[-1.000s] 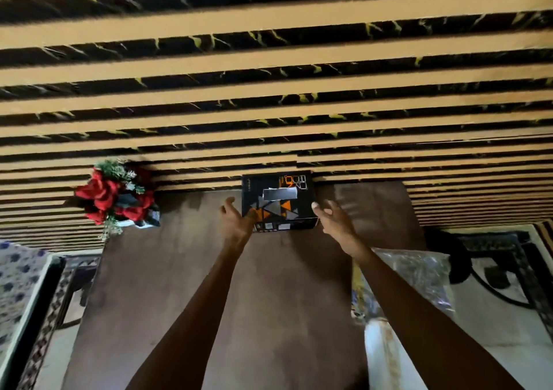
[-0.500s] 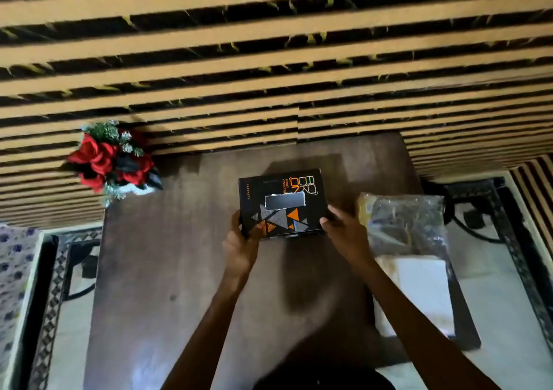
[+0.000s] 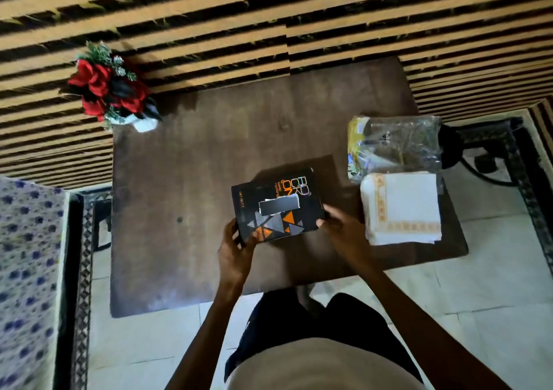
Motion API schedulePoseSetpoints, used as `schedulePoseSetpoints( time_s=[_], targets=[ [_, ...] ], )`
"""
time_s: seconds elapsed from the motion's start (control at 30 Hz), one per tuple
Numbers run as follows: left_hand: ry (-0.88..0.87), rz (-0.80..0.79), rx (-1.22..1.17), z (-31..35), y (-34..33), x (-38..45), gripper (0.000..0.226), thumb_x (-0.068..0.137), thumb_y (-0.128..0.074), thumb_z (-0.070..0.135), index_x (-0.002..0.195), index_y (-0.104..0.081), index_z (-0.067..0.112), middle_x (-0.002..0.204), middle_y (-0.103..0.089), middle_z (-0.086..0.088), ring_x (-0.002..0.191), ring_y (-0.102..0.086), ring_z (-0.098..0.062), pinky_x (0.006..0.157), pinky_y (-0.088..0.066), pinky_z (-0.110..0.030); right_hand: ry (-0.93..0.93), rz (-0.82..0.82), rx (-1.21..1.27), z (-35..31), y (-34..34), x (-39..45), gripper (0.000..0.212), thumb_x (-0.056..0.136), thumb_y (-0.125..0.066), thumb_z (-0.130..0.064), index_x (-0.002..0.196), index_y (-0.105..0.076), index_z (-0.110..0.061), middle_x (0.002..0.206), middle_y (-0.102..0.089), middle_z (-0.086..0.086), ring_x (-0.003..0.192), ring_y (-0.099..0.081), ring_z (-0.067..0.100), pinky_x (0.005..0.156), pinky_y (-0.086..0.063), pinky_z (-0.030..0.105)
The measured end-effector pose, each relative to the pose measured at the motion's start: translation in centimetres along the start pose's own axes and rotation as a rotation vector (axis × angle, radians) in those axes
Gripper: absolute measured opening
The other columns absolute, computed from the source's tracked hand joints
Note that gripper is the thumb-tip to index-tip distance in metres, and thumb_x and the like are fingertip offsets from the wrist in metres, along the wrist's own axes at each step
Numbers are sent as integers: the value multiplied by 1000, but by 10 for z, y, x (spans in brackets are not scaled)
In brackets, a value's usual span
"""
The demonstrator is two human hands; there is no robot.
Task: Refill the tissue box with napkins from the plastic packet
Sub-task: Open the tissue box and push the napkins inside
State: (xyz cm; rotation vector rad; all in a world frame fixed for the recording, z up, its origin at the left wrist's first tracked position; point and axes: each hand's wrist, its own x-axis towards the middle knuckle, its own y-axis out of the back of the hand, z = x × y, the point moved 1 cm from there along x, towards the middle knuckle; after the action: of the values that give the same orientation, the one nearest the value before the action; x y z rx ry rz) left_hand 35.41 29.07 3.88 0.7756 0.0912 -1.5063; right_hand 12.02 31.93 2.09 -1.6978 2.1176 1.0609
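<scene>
A black tissue box (image 3: 276, 204) with orange and grey triangles and a slot on top is held above the brown table (image 3: 185, 198), slightly tilted. My left hand (image 3: 236, 252) grips its near left corner and my right hand (image 3: 344, 231) holds its right side. To the right lies a crumpled clear plastic packet (image 3: 395, 147), and a stack of white napkins (image 3: 404, 210) with orange borders sticks out of its near end.
A vase of red flowers (image 3: 110, 87) stands at the table's far left corner against the striped wall. A black stand with a cable (image 3: 478, 162) sits on the floor to the right. A patterned cloth (image 3: 27, 270) lies at the left.
Both hands reached the box at the back of the table, took hold of it and drew it toward me. The view tilted down, bringing the packet and napkins fully into sight.
</scene>
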Motion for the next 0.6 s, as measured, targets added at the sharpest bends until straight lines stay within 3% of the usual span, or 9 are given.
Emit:
schedulePoseSetpoints(
  time_s=[0.07,0.1,0.17,0.23,0.3,0.37,0.47,0.6],
  targets=[
    [-52,71,153,2,-1,1,76,81,-74,29,142,-33,10,147,-43,-14,131,-47,-34,105,-45,-43,2,-14,-35,3,3,3,49,88,-65,-28,135,-53,-24,136,-60,3,111,-61,15,92,-44,25],
    [-167,124,279,8,-1,3,84,78,-76,33,144,-31,7,149,-38,-17,135,-41,-36,109,-40,-48,34,-20,-44,0,7,5,53,87,-67,-26,137,-50,-23,139,-57,4,117,-59,18,94,-44,26],
    [-467,134,503,26,-8,9,94,73,-77,43,146,-30,8,152,-34,-17,140,-32,-36,114,-32,-52,138,-107,-33,-10,18,10,75,81,-73,-19,146,-36,-22,149,-43,4,131,-45,19,101,-42,32],
    [-637,14,701,48,-23,20,104,67,-73,57,149,-26,14,158,-27,-11,147,-21,-32,119,-21,-51,257,-252,-178,-28,29,21,107,71,-82,-20,153,-14,-24,161,-19,1,143,-23,16,113,-29,34],
    [-680,-126,880,64,-40,33,118,61,-73,65,153,-17,17,162,-16,-8,150,-10,-30,121,-14,-54,388,-322,-438,-47,35,37,130,60,-88,-26,154,3,-24,164,2,-3,149,-4,11,116,-15,26],
    [-674,-272,1016,73,-53,46,127,58,-75,65,154,-5,17,164,-5,-7,151,-1,-30,119,-11,-58,434,-393,-628,-62,35,51,142,54,-91,-29,153,11,-23,164,10,-4,149,1,10,115,-13,24],
    [-601,-399,1111,77,-64,62,136,56,-78,64,153,5,18,164,5,-4,151,7,-30,117,-1,-65,413,-441,-815,-69,32,65,149,48,-92,-32,152,14,-25,163,11,-3,150,-3,18,119,-21,38],
    [-584,-437,1124,79,-65,66,138,56,-81,61,153,8,17,164,6,-4,150,11,-30,113,6,-64,408,-404,-836,-60,32,71,149,46,-93,-38,152,12,-27,164,6,-1,150,-7,24,119,-24,47]
  ],
)
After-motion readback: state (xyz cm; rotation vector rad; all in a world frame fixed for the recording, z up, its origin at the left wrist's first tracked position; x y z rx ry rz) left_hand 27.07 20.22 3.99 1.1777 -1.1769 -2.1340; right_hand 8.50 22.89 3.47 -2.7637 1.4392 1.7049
